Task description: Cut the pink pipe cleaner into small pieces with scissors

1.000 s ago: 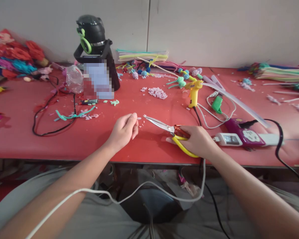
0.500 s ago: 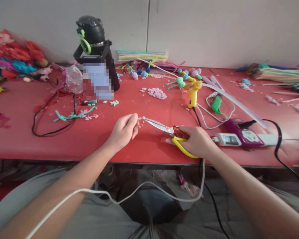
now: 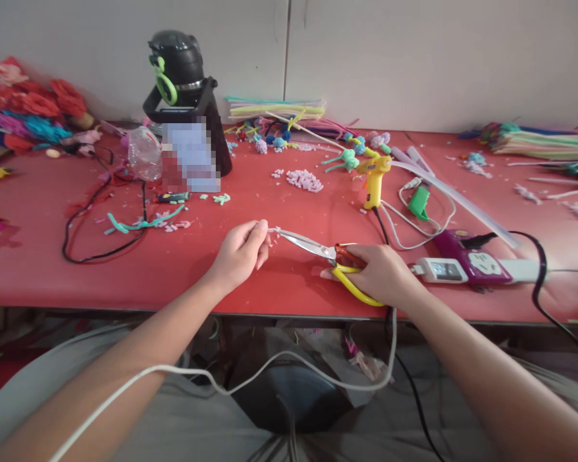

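Note:
Between thumb and fingers, my left hand point(image 3: 243, 252) pinches a short pale-pink pipe cleaner point(image 3: 271, 230) whose end pokes out to the right. My right hand point(image 3: 380, 273) is closed round the yellow and orange handles of a pair of scissors point(image 3: 313, 246). The blades point left and their tips meet the pipe cleaner just beyond my left fingertips. A few tiny pink bits lie under the tips. Farther back on the red table is a small pile of pale-pink cut pieces point(image 3: 305, 180).
A yellow glue gun point(image 3: 373, 183) with a long glue stick stands behind my right hand. Right of it are a green clip point(image 3: 419, 203) and a purple power strip point(image 3: 479, 260). A black bottle point(image 3: 183, 77) stands back left. Bundled pipe cleaners point(image 3: 274, 110) lie by the wall. Cables cross my lap.
Both hands hold nearly the same position. The scissor tips have shifted very slightly against the pipe cleaner; the rest of the table looks the same.

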Available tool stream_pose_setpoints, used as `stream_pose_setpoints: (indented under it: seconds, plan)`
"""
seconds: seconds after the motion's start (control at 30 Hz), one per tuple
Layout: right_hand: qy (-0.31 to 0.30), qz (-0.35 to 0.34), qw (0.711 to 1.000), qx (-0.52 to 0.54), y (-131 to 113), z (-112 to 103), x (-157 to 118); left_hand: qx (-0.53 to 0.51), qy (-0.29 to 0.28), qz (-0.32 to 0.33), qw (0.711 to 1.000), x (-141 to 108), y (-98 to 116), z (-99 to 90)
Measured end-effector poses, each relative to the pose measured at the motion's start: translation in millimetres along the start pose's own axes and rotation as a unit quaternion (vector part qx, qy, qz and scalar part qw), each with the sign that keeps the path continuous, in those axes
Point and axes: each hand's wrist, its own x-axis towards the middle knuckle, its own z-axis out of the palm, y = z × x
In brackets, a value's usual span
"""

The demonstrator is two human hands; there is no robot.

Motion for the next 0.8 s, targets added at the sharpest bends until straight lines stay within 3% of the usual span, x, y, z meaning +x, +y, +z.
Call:
stream_pose_setpoints:
  seconds: [0.8]
  plan:
    - [0.006,-0.005,1.000,0.000,0.4,0.9,-1.1,0.006,0.012,0.001,1.000,0.7,-2.2,-0.8]
